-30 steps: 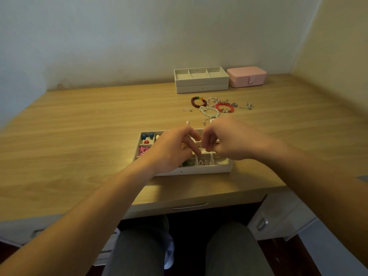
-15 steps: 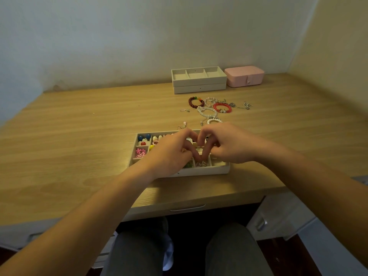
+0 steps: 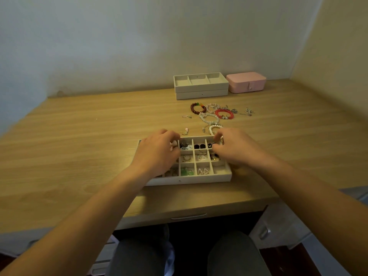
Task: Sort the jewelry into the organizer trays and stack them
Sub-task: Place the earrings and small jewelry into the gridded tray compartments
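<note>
Curling left hand (image 3: pixel 157 154) and right hand (image 3: pixel 235 149) over tray (image 3: pixel 199 179), can't tell what's pinched; grabbing light, fiddly earrings (image 3: pixel 203 171) by hooks probably best.

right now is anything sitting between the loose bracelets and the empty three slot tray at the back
Nothing visible does. Only bare desk lies between the bracelet pile and the three-slot tray behind it; the pink box sits beside that tray, off the path.
</note>
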Motion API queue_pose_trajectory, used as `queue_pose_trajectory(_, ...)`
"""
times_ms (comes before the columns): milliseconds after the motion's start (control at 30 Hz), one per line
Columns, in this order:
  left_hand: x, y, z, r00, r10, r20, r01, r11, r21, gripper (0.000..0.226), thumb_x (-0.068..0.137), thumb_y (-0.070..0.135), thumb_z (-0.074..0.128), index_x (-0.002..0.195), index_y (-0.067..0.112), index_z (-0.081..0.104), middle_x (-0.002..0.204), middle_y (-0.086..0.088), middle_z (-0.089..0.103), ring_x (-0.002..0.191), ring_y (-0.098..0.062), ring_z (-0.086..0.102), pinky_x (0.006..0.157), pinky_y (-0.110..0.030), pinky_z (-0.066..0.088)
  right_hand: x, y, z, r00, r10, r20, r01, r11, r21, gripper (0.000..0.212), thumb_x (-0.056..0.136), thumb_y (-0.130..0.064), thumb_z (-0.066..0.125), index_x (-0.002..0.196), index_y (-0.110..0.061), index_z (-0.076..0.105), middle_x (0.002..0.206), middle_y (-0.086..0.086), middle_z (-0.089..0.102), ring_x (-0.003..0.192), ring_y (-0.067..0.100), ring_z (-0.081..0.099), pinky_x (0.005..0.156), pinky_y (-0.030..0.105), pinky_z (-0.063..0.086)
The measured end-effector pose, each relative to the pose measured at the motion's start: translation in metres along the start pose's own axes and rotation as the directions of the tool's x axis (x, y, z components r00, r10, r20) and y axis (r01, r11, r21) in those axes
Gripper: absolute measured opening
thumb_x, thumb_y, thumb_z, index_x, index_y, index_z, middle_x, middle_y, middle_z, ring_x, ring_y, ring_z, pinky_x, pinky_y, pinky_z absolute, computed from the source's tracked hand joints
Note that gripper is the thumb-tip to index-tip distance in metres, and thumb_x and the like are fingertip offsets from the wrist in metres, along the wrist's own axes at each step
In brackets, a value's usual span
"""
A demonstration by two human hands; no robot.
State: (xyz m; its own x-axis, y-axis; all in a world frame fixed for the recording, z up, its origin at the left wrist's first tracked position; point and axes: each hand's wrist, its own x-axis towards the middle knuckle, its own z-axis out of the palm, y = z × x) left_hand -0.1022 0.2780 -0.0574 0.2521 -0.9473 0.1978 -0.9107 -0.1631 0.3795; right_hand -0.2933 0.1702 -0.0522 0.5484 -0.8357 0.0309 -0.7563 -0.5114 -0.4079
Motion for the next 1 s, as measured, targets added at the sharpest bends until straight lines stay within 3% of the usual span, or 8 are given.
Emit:
queue_pose_trajectory(100,0.001,-0.006,-0.006,1.000,-0.019,-0.007,0.019,0.999,0.041,0.034,0.097,0.037,0.055,0.129,0.028,0.059,0.123,0.008,0.062,0.111,-0.016,0.057,0.098,-0.044,0.048,0.008,-0.003,0.002,1.000,0.006,-0.007,-0.006,0.999,0.033,0.016,0.096,-0.027,0.062,0.109,-0.019,0.066,0.105,-0.003,0.064,0.094,0.013,0.060,0.076,0.029,0.052)
queue_pose_trajectory(233,0.006,-0.015,-0.016,0.995,-0.096,0.016,0.095,0.994,0.063,0.025,0.095,0.036,0.057,0.117,0.028,0.064,0.109,0.010,0.065,0.102,-0.015,0.059,0.094,-0.044,0.050,0.018,-0.014,0.001,1.000,-0.003,0.026,0.002,0.999,0.033,0.008,0.097,-0.030,0.058,0.095,-0.024,0.062,0.092,-0.005,0.065,0.083,0.013,0.062,0.075,0.037,0.058)
queue_pose_trajectory(400,0.028,-0.017,-0.024,0.988,-0.145,-0.056,0.145,0.989,-0.007,0.021,0.096,0.034,0.057,0.114,0.026,0.065,0.102,0.012,0.066,0.094,-0.011,0.061,0.086,-0.037,0.054,0.051,-0.028,-0.001,0.991,-0.043,-0.127,0.035,0.997,-0.062,0.009,0.099,-0.031,0.056,0.096,-0.028,0.064,0.092,-0.010,0.067,0.083,0.012,0.061,0.073,0.036,0.057)
queue_pose_trajectory(467,0.038,-0.016,-0.023,0.986,-0.162,-0.042,0.159,0.985,-0.063,0.022,0.096,0.034,0.058,0.115,0.027,0.065,0.103,0.012,0.066,0.094,-0.011,0.062,0.086,-0.038,0.055,0.070,-0.033,0.002,0.993,-0.098,-0.068,0.101,0.994,0.040,0.014,0.100,-0.023,0.058,0.106,-0.027,0.070,0.102,-0.009,0.068,0.090,0.010,0.063,0.078,0.030,0.057)
queue_pose_trajectory(567,0.050,-0.011,-0.020,0.983,-0.178,-0.034,0.172,0.975,-0.141,0.022,0.095,0.033,0.059,0.115,0.027,0.066,0.105,0.011,0.065,0.096,-0.012,0.061,0.087,-0.037,0.055,0.091,-0.038,0.006,0.981,-0.187,0.048,0.181,0.978,0.101,0.024,0.099,-0.011,0.062,0.108,-0.028,0.075,0.106,-0.009,0.064,0.091,0.003,0.059,0.068,0.013,0.043)
queue_pose_trajectory(733,0.063,-0.008,-0.013,0.983,-0.178,-0.042,0.160,0.948,-0.276,0.021,0.094,0.029,0.060,0.113,0.025,0.069,0.105,0.011,0.065,0.095,-0.008,0.059,0.072,-0.023,0.044,0.109,-0.037,0.009,0.955,-0.192,0.226,0.189,0.981,0.035,0.017,0.092,-0.024,0.075,0.108,-0.029,0.075,0.100,-0.010,0.065,0.092,0.006,0.061,0.073,0.022,0.046)
queue_pose_trajectory(867,0.072,-0.004,-0.010,0.982,-0.184,-0.036,0.155,0.906,-0.393,0.020,0.095,0.028,0.061,0.113,0.025,0.069,0.106,0.010,0.066,0.090,0.001,0.056,0.066,-0.016,0.039,0.118,-0.033,0.015,0.949,-0.195,0.248,0.192,0.981,0.037,0.010,0.087,-0.025,0.080,0.096,-0.027,0.076,0.095,-0.009,0.070,0.092,0.010,0.066,0.081,0.030,0.056)
queue_pose_trajectory(1000,0.075,0.000,-0.007,0.983,-0.174,-0.052,0.130,0.874,-0.469,0.019,0.095,0.028,0.060,0.111,0.025,0.070,0.103,0.013,0.065,0.090,0.005,0.054,0.067,-0.014,0.037,0.120,-0.030,0.016,0.942,-0.212,0.260,0.219,0.976,0.002,0.005,0.090,-0.027,0.077,0.090,-0.027,0.071,0.094,-0.009,0.068,0.091,0.009,0.064,0.082,0.029,0.054)
